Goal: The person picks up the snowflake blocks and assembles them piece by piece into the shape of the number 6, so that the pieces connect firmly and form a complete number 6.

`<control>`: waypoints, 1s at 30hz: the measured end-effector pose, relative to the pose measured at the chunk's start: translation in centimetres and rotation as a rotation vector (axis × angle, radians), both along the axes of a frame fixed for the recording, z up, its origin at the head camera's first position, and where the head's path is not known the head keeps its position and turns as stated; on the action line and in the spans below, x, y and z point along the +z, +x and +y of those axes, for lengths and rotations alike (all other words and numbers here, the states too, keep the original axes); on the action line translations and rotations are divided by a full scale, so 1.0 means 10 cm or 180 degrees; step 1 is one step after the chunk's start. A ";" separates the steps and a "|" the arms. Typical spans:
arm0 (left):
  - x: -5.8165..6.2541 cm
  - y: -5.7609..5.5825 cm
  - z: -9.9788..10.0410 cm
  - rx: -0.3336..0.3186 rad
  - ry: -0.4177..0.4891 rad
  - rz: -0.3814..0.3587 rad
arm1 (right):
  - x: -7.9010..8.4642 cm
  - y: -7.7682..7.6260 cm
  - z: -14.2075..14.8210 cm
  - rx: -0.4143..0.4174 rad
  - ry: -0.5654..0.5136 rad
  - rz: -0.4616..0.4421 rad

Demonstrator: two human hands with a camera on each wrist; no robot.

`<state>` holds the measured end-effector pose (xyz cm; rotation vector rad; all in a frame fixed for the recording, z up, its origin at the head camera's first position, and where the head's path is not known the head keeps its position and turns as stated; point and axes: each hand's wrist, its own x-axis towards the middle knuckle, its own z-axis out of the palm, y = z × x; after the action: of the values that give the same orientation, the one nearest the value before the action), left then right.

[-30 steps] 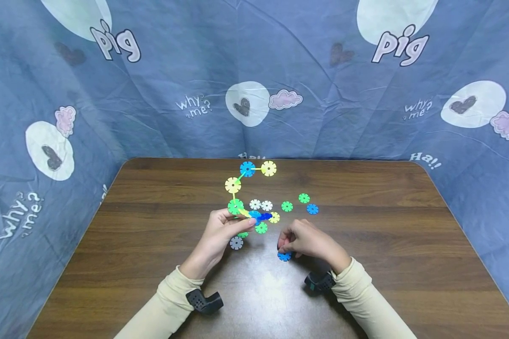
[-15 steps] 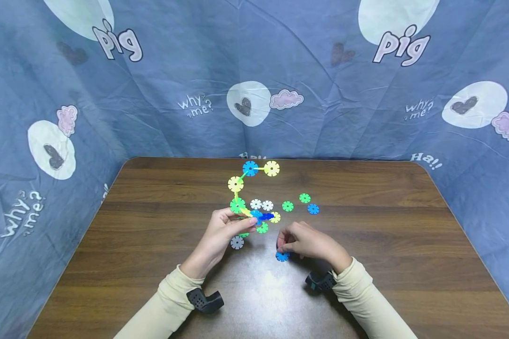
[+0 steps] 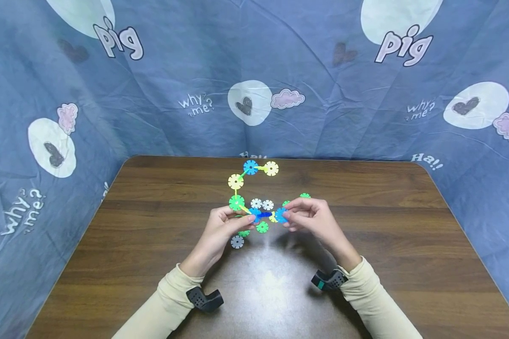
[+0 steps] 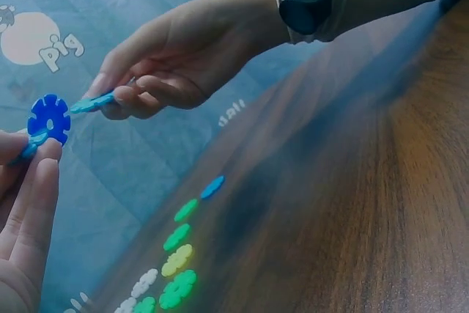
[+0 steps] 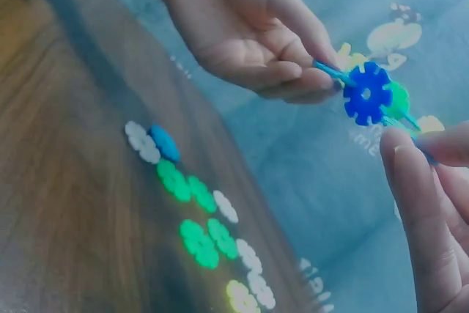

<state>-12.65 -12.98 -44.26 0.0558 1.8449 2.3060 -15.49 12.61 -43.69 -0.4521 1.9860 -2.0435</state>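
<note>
Left hand: pinching notched-disc chain. Right hand: pinching blue notched disc. Between them: dark-blue disc. Risk I judge: skewed pushing could unseat it.

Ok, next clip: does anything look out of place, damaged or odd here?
Nothing stands out. The left hand pinches a linked disc chain, the right hand a blue disc, and loose discs lie on the table. No breakage shows, though fine edge damage would be too small to tell.

Notched discs in several colours lie on a wooden table.
</note>
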 end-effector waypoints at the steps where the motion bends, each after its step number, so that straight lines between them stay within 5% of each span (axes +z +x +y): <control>1: 0.00 0.00 0.00 -0.0004 -0.0005 -0.0004 | 0.00 0.00 -0.01 0.0005 -0.0019 0.0000; 23: -0.06 -0.01 0.01 -0.0028 -0.0344 0.0086 | -0.02 0.07 -0.11 0.0081 0.0297 0.0089; 30: -0.07 -0.01 0.04 0.0062 -0.0232 0.0037 | -0.04 0.06 -0.11 0.0156 0.0227 0.0058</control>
<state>-12.72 -12.60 -44.99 0.0413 1.9417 2.2534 -14.93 11.54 -44.04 -0.5011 2.0303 -1.9394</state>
